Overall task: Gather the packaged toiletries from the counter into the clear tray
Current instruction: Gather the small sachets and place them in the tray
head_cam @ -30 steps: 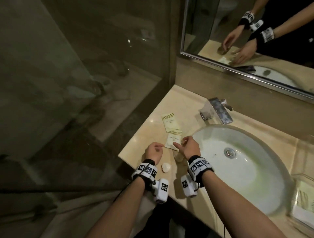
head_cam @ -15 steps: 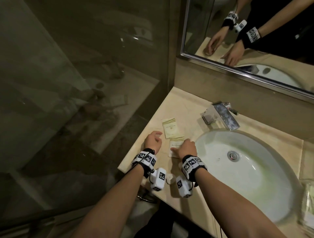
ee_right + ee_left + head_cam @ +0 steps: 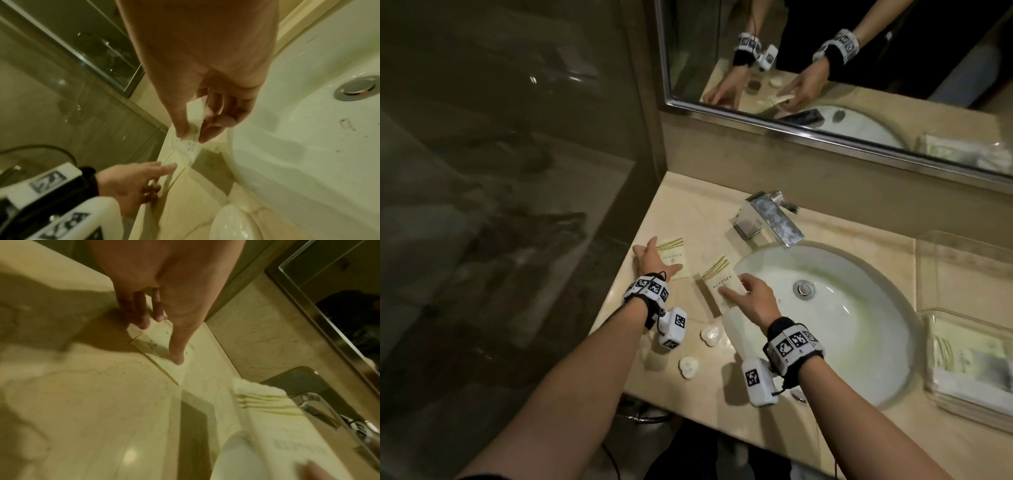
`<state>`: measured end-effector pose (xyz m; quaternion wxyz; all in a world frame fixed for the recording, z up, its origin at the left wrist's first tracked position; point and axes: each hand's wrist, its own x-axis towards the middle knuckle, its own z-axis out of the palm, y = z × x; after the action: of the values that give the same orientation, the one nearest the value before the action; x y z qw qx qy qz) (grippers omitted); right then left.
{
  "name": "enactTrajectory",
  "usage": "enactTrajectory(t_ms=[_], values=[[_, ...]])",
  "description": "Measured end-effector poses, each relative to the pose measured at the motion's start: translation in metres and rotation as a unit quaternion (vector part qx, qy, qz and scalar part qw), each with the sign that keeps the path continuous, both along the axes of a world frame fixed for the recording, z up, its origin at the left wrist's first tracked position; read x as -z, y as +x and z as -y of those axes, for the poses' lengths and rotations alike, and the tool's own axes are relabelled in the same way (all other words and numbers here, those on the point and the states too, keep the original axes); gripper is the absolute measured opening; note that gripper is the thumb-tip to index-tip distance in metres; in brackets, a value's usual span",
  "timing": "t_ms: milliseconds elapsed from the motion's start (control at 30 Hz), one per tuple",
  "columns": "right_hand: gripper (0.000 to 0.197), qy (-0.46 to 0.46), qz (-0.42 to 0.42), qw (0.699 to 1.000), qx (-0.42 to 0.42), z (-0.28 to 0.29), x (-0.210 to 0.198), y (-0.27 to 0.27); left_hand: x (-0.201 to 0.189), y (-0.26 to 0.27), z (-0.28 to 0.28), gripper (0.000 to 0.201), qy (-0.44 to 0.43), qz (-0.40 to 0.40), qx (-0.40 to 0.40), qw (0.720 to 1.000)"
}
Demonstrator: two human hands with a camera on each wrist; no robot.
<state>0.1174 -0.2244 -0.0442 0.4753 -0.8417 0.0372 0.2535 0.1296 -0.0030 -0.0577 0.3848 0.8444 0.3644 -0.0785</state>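
Pinching the near packet [image 3: 722, 287] between thumb and fingers of my right hand [image 3: 751, 298], I should lift it flat, then carry it over the sink [image 3: 859, 308] to the clear tray [image 3: 962, 274]. My left hand [image 3: 654, 258] presses its spread fingers on the far packet [image 3: 674, 257], thin crinkly paper lying flat on the glossy marble counter [image 3: 688, 205].

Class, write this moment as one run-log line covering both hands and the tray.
left hand: fingers on far packet | right hand: pinching near packet, lifted | clear tray: right of sink, holding packets
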Motion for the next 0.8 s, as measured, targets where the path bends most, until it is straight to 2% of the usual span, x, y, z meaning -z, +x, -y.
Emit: enactTrajectory(t_ms=[167, 333, 433, 533, 667, 800], values=[[0.027, 0.097, -0.048, 0.994, 0.021, 0.027, -0.011, -0.001, -0.009, 0.003, 0.007, 0.066, 0.025, -0.031, 0.007, 0.999], [0.03, 0.142, -0.042, 0.988, 0.038, 0.053, -0.036, -0.003, -0.029, -0.006, 0.024, 0.027, -0.038, 0.075, -0.013, 0.996], [0.031, 0.173, -0.033, 0.981, 0.083, 0.079, -0.052, -0.01, -0.052, -0.012, 0.044, 0.027, -0.099, 0.155, -0.058, 0.981], [0.031, 0.181, -0.018, 0.977, 0.113, 0.109, -0.064, -0.012, -0.079, -0.014, 0.071, 0.026, -0.157, 0.21, -0.067, 0.963], [0.032, 0.183, 0.007, 0.97, 0.162, 0.156, -0.078, -0.012, -0.104, -0.007, 0.124, 0.028, -0.205, 0.237, -0.032, 0.949], [0.025, 0.186, 0.026, 0.956, 0.225, 0.215, -0.093, -0.023, -0.108, -0.001, 0.192, 0.037, -0.266, 0.244, 0.0, 0.933]])
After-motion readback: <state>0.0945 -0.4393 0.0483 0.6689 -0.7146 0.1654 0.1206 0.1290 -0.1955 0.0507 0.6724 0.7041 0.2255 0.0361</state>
